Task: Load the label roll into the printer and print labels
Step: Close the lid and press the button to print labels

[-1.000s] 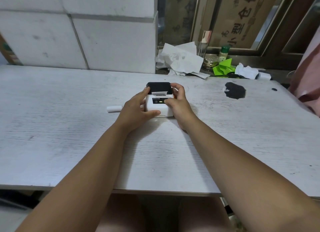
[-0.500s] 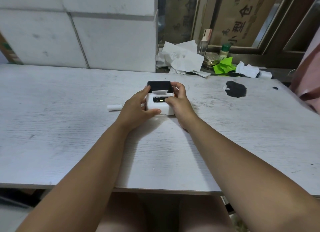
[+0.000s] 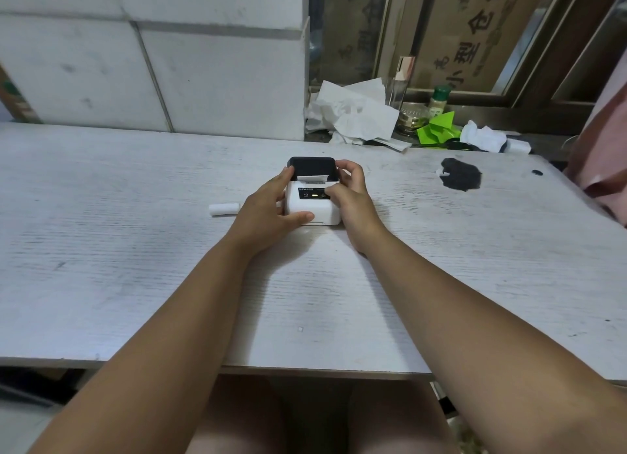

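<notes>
A small white label printer [image 3: 317, 209] with a black lid [image 3: 312, 164] sits in the middle of the white table [image 3: 135, 250]. A strip of white label paper [image 3: 311, 177] sticks out of its slot, and a yellow light glows on its front panel. My left hand [image 3: 268, 211] grips the printer's left side, thumb across the front. My right hand [image 3: 353, 195] holds the right side, thumb on the panel's right button and fingers at the lid's corner. A small white roll [image 3: 223, 209] lies on the table just left of my left hand.
A black stain [image 3: 461, 178] marks the table at the back right. Crumpled white paper [image 3: 353, 114], a green paper scrap [image 3: 437, 129], a small green-capped bottle [image 3: 439, 102] and a glass sit on the sill behind. A white block wall [image 3: 152, 63] stands at the back left.
Both hands stay on the printer in the same grip. A little more label paper shows at the slot; the view has shifted slightly.
</notes>
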`<state>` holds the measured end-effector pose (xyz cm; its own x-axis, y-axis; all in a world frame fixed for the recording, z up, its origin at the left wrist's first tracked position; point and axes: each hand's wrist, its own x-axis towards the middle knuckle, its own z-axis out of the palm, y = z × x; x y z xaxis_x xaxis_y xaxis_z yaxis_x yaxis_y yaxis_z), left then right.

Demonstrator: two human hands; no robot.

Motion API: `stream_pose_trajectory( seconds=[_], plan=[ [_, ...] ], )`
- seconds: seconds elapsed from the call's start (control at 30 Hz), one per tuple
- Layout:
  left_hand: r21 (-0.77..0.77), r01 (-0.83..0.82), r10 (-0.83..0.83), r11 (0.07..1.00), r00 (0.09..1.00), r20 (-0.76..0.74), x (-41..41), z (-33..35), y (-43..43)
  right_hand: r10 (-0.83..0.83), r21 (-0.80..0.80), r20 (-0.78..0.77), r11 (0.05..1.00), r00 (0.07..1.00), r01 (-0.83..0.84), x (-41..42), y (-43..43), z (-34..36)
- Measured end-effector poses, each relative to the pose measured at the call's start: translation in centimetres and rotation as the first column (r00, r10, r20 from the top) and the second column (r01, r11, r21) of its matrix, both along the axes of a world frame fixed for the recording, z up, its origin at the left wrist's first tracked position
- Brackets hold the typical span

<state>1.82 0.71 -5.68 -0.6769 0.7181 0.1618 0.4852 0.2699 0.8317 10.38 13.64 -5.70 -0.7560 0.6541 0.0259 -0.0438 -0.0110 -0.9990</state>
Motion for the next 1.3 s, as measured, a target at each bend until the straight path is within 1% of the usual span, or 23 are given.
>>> stream_pose_trajectory(
  seconds=[0.1,0.27,0.57,0.73,0.87,1.0,1.07,1.13,1.3],
  plan=[
    [0.005,-0.002,0.002,1.0,1.0,0.002,0.1,0.1,0.0,0.01,0.03,0.018,0.999,1.0,-0.01,0.0,-0.2,0.0],
    [-0.005,-0.009,0.009,1.0,1.0,-0.018,0.3,0.3,-0.1,0.015,0.013,0.009,1.0,1.0,-0.015,-0.1,0.1,0.0],
    [-0.011,-0.015,0.015,1.0,1.0,0.0,0.4,0.3,0.0,0.016,-0.024,-0.011,1.0,1.0,-0.017,-0.1,0.0,0.6],
    [-0.009,-0.015,0.015,1.0,1.0,0.003,0.5,0.4,0.0,0.024,-0.018,-0.013,1.0,1.0,-0.024,-0.1,-0.1,0.6],
    [0.015,-0.036,0.034,0.999,0.996,0.079,0.5,0.5,0.0,0.025,0.01,-0.003,1.0,1.0,-0.025,-0.1,0.1,0.3],
    [0.072,-0.159,0.142,0.985,0.97,0.197,0.2,0.6,0.8,0.023,0.013,-0.007,1.0,1.0,-0.023,0.0,0.0,0.2],
    [0.089,-0.204,0.178,0.975,0.956,0.234,0.4,0.5,1.2,0.015,0.047,0.006,0.999,1.0,-0.015,-0.1,-0.1,0.3],
    [0.116,-0.208,0.172,0.971,0.95,0.262,0.5,0.3,1.4,0.007,0.077,0.02,0.997,1.0,-0.009,-0.2,-0.2,0.3],
    [0.14,-0.232,0.186,0.963,0.94,0.285,0.8,0.4,1.7,0.004,0.065,0.016,0.998,1.0,-0.006,-0.3,-0.2,0.1]
  ],
)
